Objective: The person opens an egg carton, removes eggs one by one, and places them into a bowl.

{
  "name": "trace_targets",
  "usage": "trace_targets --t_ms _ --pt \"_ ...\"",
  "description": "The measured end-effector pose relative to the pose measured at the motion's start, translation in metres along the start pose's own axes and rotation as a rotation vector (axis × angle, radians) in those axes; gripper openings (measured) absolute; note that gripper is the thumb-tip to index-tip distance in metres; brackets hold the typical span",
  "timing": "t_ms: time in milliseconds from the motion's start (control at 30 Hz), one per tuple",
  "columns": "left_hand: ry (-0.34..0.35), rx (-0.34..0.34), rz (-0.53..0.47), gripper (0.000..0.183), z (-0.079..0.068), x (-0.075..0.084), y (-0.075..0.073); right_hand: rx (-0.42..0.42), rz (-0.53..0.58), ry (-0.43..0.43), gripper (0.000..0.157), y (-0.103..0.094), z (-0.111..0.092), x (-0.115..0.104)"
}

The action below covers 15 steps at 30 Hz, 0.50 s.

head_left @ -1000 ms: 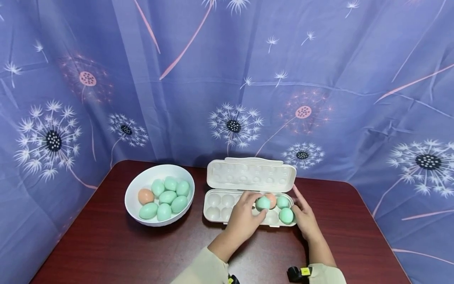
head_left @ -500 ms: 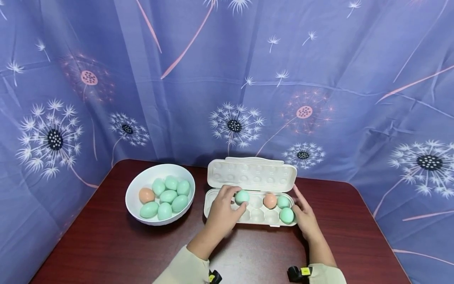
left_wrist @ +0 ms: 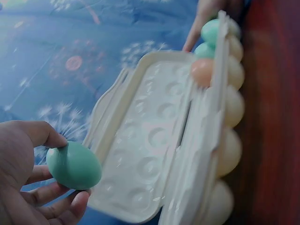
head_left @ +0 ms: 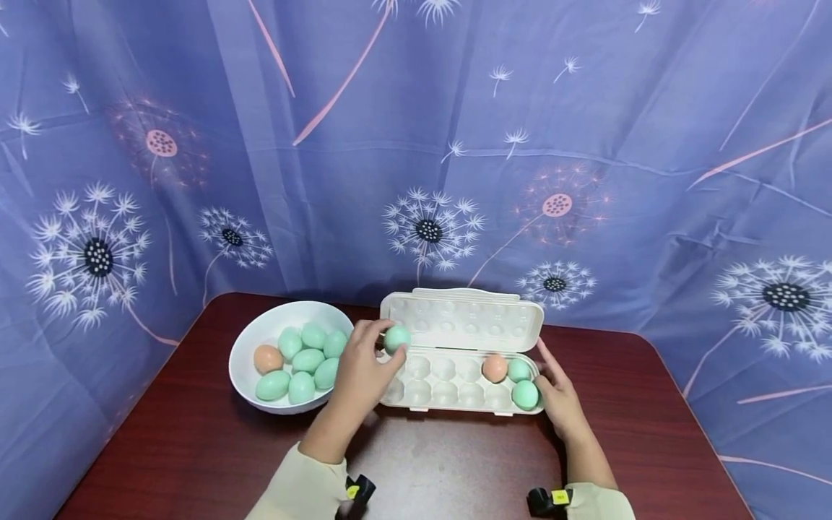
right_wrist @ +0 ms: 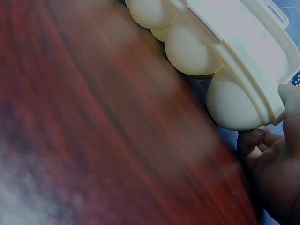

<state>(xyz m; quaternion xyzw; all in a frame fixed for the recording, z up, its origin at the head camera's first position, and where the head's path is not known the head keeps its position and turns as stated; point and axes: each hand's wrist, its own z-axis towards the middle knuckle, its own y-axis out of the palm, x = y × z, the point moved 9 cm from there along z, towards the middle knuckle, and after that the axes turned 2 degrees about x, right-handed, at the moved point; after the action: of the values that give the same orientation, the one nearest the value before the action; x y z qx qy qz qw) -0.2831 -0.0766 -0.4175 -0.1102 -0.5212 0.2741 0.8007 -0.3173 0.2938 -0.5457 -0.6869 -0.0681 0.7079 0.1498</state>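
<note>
Behind the hinged cream plastic egg carton (head_left: 445, 393), a blue-violet fabric curtain (head_left: 344, 224) printed with dandelions. Beneath the carton, a dark red wood-grained table (head_left: 416, 458), broad in front of it, reaching well past its right end to a slanting edge; back edge close behind. Just left of the carton, in the way there, a round white bowl (head_left: 242, 365) with seven mint-green eggs (head_left: 307, 360) and one orange egg (head_left: 268, 359). At the carton's right end, bare right hand (head_left: 560, 404), curled round the rim. Above its left end, bare left hand (head_left: 359, 367), pinching a smooth mint-green egg (head_left: 398, 339) between thumb and fingers. In the carton's rightmost cups, two more mint-green eggs (head_left: 525, 395); beside the rear one, a smooth orange egg (head_left: 495, 368).
</note>
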Motion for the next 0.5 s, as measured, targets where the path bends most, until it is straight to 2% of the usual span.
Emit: trace_targets --t_ms 200,333,500 --pt "-0.056 0.064 -0.002 0.033 0.009 -0.014 -0.025 -0.002 -0.005 -0.009 0.072 0.001 0.001 -0.001" --pt "-0.071 0.075 0.017 0.034 0.011 -0.021 -0.032 0.000 -0.006 -0.009 0.072 0.001 0.000 -0.001" --pt "-0.123 0.089 0.025 0.038 0.015 -0.032 -0.041 0.004 -0.003 -0.010 0.072 0.000 0.000 0.000"
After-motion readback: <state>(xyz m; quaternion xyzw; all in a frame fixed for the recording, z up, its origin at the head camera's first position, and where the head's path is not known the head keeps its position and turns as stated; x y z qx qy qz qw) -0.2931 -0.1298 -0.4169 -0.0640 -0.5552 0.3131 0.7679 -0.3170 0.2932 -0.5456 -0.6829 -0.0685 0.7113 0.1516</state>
